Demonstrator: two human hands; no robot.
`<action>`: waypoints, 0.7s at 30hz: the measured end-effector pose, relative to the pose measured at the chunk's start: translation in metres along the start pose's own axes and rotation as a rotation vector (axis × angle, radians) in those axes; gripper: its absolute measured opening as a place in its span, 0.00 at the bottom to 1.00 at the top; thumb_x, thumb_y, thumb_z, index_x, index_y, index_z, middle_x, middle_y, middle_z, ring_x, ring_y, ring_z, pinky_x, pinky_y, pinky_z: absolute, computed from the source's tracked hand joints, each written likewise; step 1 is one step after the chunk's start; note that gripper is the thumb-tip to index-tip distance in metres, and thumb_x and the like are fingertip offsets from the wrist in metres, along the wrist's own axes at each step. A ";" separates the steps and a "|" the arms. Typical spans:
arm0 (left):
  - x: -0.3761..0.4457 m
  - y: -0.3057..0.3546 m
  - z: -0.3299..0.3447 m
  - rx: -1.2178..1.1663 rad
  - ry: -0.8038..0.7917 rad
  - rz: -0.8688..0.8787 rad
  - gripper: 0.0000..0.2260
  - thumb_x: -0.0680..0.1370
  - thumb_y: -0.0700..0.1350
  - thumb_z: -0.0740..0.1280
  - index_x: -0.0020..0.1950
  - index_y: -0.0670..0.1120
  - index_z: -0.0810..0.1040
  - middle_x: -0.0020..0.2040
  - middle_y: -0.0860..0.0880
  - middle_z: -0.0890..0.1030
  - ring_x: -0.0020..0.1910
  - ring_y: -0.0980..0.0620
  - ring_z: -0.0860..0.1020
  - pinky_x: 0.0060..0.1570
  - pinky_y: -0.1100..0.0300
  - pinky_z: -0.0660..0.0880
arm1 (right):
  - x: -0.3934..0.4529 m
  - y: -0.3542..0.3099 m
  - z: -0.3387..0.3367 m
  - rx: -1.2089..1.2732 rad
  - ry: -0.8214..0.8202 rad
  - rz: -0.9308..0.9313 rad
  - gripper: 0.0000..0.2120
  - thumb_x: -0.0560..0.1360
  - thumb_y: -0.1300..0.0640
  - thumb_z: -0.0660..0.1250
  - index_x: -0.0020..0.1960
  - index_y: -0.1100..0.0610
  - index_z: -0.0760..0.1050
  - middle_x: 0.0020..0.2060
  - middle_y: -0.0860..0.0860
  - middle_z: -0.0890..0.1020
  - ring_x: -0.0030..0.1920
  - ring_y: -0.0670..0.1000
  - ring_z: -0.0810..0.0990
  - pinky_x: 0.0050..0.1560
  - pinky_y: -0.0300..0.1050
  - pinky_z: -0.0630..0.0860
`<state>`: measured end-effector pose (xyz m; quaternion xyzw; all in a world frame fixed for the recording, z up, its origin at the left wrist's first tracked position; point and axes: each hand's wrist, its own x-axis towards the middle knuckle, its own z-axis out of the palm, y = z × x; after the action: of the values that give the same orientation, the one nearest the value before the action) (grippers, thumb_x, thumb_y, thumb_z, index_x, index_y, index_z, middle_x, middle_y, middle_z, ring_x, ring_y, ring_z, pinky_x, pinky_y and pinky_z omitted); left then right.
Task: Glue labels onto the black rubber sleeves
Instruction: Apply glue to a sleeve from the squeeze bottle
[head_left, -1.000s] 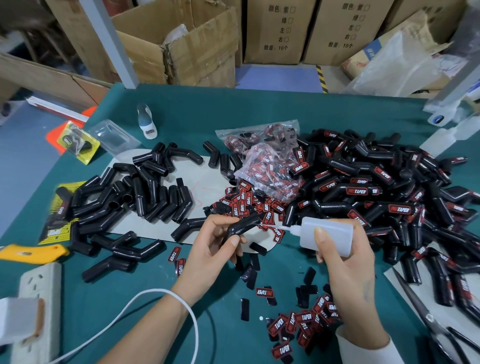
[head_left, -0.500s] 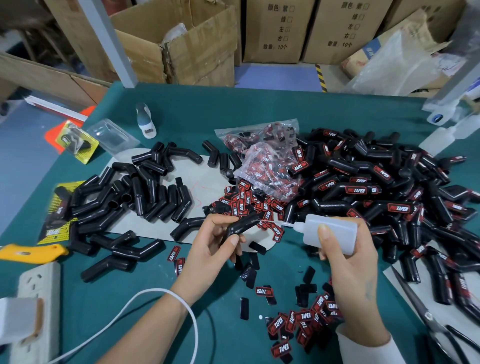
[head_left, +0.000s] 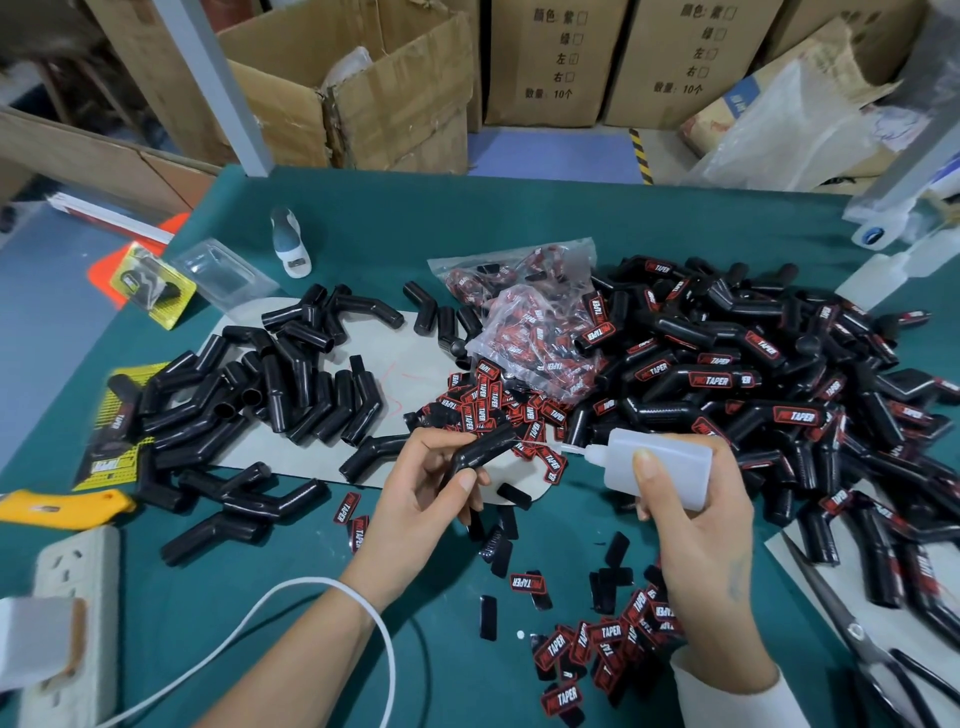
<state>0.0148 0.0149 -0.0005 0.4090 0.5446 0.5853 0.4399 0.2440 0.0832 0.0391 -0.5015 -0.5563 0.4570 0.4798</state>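
Sleeve (head_left: 480, 451), black and bent, sits pinched in your left hand (head_left: 431, 499) over the green table (head_left: 363, 218). Your right hand (head_left: 696, 519) grips a glue bottle (head_left: 660, 467) (nozzle pointing left toward the sleeve). Loose labels (head_left: 602, 644) lie near you.

The desk (head_left: 519, 218) is dark green. Black sleeves (head_left: 291, 395) lie left on a pale grey sheet (head_left: 410, 358); the right heap (head_left: 779, 374) shows red-and-black labels (head_left: 602, 636) lettered white. The bottle (head_left: 660, 467) is milky white, the knife (head_left: 57, 506) near left yellow.
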 end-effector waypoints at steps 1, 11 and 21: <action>0.000 0.000 0.000 0.000 -0.001 -0.002 0.12 0.83 0.29 0.62 0.63 0.42 0.74 0.47 0.43 0.83 0.41 0.47 0.81 0.40 0.55 0.79 | 0.000 0.000 0.000 -0.001 0.003 0.000 0.13 0.75 0.40 0.70 0.54 0.46 0.78 0.40 0.45 0.81 0.36 0.45 0.78 0.37 0.32 0.75; 0.001 0.000 0.000 -0.019 -0.010 -0.005 0.11 0.83 0.33 0.64 0.62 0.44 0.74 0.47 0.42 0.83 0.41 0.46 0.81 0.40 0.55 0.79 | -0.001 -0.002 0.001 0.005 -0.017 0.001 0.12 0.74 0.40 0.70 0.53 0.45 0.78 0.41 0.45 0.81 0.37 0.44 0.78 0.37 0.32 0.75; 0.007 -0.001 -0.002 -0.199 0.024 -0.084 0.20 0.80 0.50 0.69 0.72 0.52 0.74 0.59 0.40 0.85 0.65 0.43 0.80 0.60 0.55 0.74 | 0.005 0.003 -0.001 0.196 -0.047 0.118 0.21 0.74 0.35 0.74 0.57 0.49 0.78 0.44 0.53 0.82 0.35 0.50 0.76 0.40 0.45 0.76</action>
<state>0.0116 0.0209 -0.0015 0.3332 0.5058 0.6225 0.4956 0.2450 0.0888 0.0369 -0.4729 -0.4896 0.5484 0.4857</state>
